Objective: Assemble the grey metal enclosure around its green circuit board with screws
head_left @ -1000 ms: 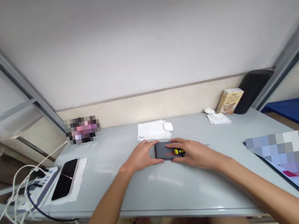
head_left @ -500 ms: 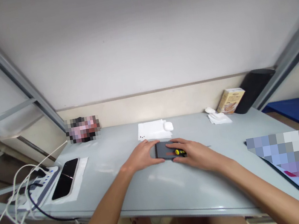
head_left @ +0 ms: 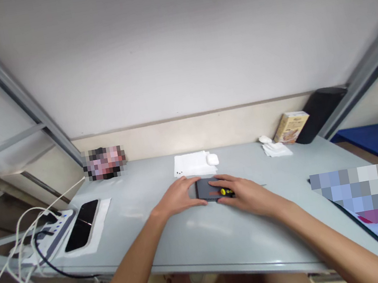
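A small dark grey box (head_left: 204,189) with a row of slots along its near edge lies on the desk in front of me. My left hand (head_left: 180,197) grips its left end, thumb at the near side and fingers at the far side. My right hand (head_left: 241,190) has fingertips on the box's right part. Tucked in that same hand is a screwdriver with a yellow and black handle (head_left: 224,192). Its handle end lies over the box and a thin shaft pokes out to the right. The palm hides the middle of the tool.
Behind the box lie white paper (head_left: 191,164) with several tiny dark bits and a white rounded case (head_left: 212,159). At left are a phone (head_left: 82,225) and a power strip (head_left: 51,239) with tangled cables. Tissues (head_left: 277,149), a carton (head_left: 291,128) and a black cylinder (head_left: 322,112) stand back right.
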The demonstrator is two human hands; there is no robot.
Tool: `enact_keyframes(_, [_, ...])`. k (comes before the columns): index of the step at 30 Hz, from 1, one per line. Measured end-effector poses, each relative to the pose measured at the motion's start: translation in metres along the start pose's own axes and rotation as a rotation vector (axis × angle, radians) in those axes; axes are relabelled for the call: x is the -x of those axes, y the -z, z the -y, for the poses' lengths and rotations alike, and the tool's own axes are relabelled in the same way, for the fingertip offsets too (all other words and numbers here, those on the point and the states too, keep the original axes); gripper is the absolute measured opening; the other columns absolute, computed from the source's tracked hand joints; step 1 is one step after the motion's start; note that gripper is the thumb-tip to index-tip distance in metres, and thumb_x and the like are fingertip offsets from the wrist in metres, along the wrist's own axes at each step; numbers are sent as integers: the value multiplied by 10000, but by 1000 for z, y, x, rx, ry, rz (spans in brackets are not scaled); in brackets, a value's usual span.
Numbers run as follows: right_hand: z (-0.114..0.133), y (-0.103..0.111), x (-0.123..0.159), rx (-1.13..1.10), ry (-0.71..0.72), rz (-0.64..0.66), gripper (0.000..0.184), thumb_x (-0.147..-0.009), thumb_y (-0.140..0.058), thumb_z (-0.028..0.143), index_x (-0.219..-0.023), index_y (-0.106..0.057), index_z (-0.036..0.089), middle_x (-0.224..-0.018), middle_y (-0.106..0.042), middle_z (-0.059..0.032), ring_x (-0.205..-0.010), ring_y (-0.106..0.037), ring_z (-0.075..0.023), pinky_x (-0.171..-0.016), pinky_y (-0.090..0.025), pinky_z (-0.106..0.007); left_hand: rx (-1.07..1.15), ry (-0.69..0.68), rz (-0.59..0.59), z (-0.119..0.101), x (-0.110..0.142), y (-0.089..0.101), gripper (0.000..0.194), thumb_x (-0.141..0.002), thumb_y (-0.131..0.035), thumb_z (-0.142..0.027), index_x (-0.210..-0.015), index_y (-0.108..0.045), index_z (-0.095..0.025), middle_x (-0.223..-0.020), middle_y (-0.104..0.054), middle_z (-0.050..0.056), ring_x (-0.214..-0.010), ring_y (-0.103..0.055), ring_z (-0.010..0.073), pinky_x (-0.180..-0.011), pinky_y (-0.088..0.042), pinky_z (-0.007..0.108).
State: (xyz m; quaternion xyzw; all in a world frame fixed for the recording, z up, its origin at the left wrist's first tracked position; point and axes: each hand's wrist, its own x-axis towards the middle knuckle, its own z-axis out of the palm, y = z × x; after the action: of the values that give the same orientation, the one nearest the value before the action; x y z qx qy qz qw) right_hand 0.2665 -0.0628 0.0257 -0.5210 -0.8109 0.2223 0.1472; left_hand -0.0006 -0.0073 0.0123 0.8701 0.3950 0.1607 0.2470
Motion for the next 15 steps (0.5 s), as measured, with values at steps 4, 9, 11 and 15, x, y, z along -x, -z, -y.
enact_keyframes(4, [-1,-3,1,7,3,-5,557,-969,-602,455,-1510,-555,335,-1625,-466,-78,-1318,-639,-334,-1103,-520,-498,6,-21,-12,-1,0,0,809,-779,-795,-676,-1461,-581,-295,-1406,-661,65,-1318,-567,324,-1118,-451,444])
enact_keyframes(9, [-2,-7,3,5,0,-30,557,-976,-593,461,-1520,-537,354,-1640,-448,-56,-1337,-626,-329,-1115,-512,-498,10,-87,-41,-2,-1,1,738,-805,-792,-644,-1420,-607,-279,-1402,-656,70,-1319,-575,304,-1143,-434,428])
enact_keyframes(11, [-3,-8,4,9,-3,-33,559,-977,-589,466,-1523,-533,357,-1641,-447,-52,-1339,-624,-331,-1113,-514,-501,15,-82,-46,-3,-1,1,745,-801,-793,-648,-1419,-607,-276,-1393,-655,76,-1301,-587,299,-1115,-459,414])
enact_keyframes(15, [-2,-9,5,18,-4,-43,556,-981,-569,491,-1520,-535,360,-1641,-446,-48,-1325,-633,-338,-1092,-528,-508,36,-51,-46,-4,0,2,741,-788,-811,-632,-1410,-616,-281,-1391,-655,69,-1289,-597,296,-1097,-473,398])
